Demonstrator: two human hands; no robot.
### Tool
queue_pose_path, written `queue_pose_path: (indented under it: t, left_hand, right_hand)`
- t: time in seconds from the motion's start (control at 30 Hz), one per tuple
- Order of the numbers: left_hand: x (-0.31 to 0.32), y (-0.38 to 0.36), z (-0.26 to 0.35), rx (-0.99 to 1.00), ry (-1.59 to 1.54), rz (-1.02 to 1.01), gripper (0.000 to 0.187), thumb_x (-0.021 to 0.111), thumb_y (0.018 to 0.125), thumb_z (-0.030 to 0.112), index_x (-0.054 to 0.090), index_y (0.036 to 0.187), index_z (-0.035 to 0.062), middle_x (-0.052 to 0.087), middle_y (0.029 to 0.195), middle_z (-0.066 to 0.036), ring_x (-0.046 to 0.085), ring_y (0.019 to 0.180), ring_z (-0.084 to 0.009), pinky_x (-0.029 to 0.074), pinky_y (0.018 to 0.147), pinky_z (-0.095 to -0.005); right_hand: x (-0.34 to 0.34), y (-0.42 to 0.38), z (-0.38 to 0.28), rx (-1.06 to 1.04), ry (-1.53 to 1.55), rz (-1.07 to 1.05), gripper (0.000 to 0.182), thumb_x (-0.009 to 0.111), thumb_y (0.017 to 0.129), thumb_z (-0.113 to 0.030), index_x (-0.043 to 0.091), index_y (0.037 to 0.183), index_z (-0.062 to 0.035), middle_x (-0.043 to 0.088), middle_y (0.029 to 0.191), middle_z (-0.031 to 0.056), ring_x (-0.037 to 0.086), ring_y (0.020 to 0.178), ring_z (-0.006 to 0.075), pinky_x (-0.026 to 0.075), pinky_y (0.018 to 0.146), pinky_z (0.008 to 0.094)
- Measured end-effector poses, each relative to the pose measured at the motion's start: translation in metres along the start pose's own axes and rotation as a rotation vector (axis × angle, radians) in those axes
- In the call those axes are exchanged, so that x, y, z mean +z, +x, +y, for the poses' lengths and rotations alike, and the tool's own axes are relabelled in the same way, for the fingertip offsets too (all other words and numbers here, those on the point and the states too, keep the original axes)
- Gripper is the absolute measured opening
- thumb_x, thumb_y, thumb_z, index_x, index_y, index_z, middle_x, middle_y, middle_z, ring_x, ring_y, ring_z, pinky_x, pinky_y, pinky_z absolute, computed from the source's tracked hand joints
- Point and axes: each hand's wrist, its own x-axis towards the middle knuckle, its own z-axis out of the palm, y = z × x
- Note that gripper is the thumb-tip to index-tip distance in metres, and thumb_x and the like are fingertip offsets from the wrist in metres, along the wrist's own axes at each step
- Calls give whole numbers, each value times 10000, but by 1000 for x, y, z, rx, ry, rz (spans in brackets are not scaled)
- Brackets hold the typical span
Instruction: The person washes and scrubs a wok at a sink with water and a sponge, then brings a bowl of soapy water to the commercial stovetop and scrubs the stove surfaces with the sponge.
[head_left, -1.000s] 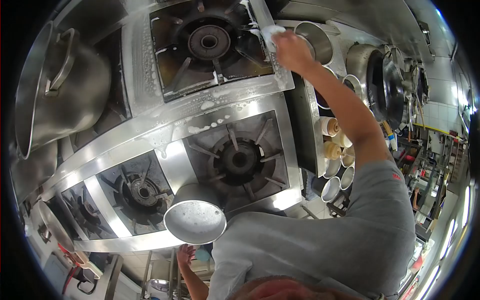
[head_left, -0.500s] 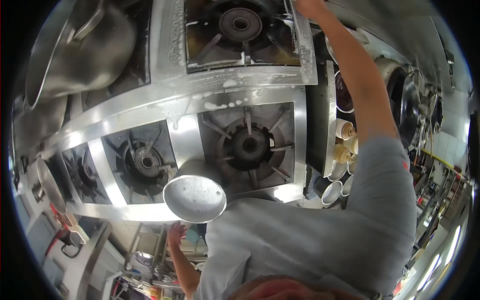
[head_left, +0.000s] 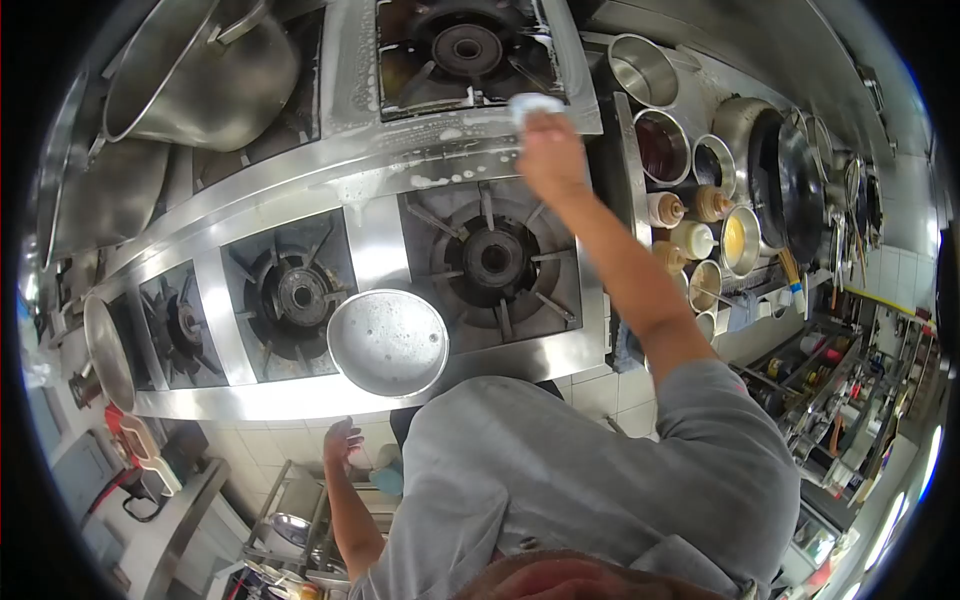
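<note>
My right hand (head_left: pixel 550 155) is closed on a white sponge (head_left: pixel 535 106), blurred at its edges, and presses it on the front corner of the raised steel stove (head_left: pixel 590 85). Soap suds (head_left: pixel 450 134) streak the steel around that stove's black burner (head_left: pixel 466 48). Low at the left, my left hand (head_left: pixel 343 443) hangs in front of the range with loosely bent fingers apart and nothing in them. Between the hands, a metal pot (head_left: pixel 388 342) with drops of water inside stands at the front of the lower range, beside a burner (head_left: pixel 494 258).
Large steel pots (head_left: pixel 215 85) stand at the upper left. On the right are squeeze bottles (head_left: pixel 692 238), a container of yellow liquid (head_left: pixel 740 240), a pot of dark red liquid (head_left: pixel 661 146) and a black wok (head_left: pixel 800 190). A pan (head_left: pixel 108 352) sits at the range's left end.
My right hand has come from the far right edge of the raised stove toward me and leftward, bringing the sponge into view. My left hand stays low by the range front. The view has shifted slightly.
</note>
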Motion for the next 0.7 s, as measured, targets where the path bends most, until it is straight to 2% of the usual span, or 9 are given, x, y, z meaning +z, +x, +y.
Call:
queue_pose_path:
  t: [0.1,0.17,0.27,0.37,0.43,0.5,0.57,0.67,0.7]
  left_hand:
    - [-9,-5,-3,13,37,11,570,646,898,473,515,1265,57,657,1059,-134,650,750,-191,497,569,-299]
    - [-15,-9,-5,19,63,20,585,648,894,486,511,1268,58,657,1067,-136,649,757,-195,499,575,-305]
    - [-25,-21,-6,39,76,28,613,662,876,518,514,1256,60,657,1070,-137,658,785,-206,504,576,-312]
    - [-38,-26,-16,52,49,53,592,663,881,510,523,1242,62,656,1057,-132,661,787,-207,506,572,-311]
    - [-45,-24,-32,30,29,54,612,659,888,493,496,1280,52,657,1074,-147,666,789,-216,504,573,-317]
    - [-52,-16,-43,8,7,36,677,654,897,470,437,1363,31,659,1116,-181,673,794,-232,498,578,-329]
    - [-55,-7,-53,-39,5,-13,669,654,898,467,433,1363,40,648,1120,-181,672,810,-237,499,572,-328]
    - [-61,11,-63,-96,38,-57,653,641,908,467,442,1355,34,640,1123,-192,666,796,-230,503,560,-315]
    - [-65,17,-61,-97,39,-77,650,640,910,467,445,1353,33,639,1122,-194,664,792,-227,504,558,-311]
  right_hand:
    - [15,13,-73,-42,115,-73,297,578,741,-68,647,1009,41,644,1079,199,598,1040,325,453,970,427]
    - [37,22,-111,-157,206,145,237,587,714,-128,662,879,25,651,974,169,597,991,327,472,908,432]
    - [43,26,-122,-208,295,207,270,572,756,-113,667,971,18,665,1039,175,597,1043,333,475,927,415]
    - [21,-4,-101,-19,581,223,282,571,823,-52,646,1084,25,660,1107,213,615,1042,370,478,948,441]
    - [-22,-29,-93,382,792,137,251,584,878,-94,632,1105,1,648,1144,209,588,1105,400,473,940,450]
    - [-16,-63,-67,588,612,296,264,642,862,-106,613,1094,17,641,1081,235,618,994,419,488,889,455]
    - [-6,-79,-47,765,579,451,231,660,845,-111,605,1025,24,638,976,222,632,887,400,495,833,453]
    - [57,-69,-4,1004,593,706,206,644,842,-44,556,1021,10,620,937,157,613,828,229,508,738,380]
    - [61,-58,-4,1087,751,693,221,639,835,-38,543,1028,10,612,953,153,602,829,222,506,732,382]
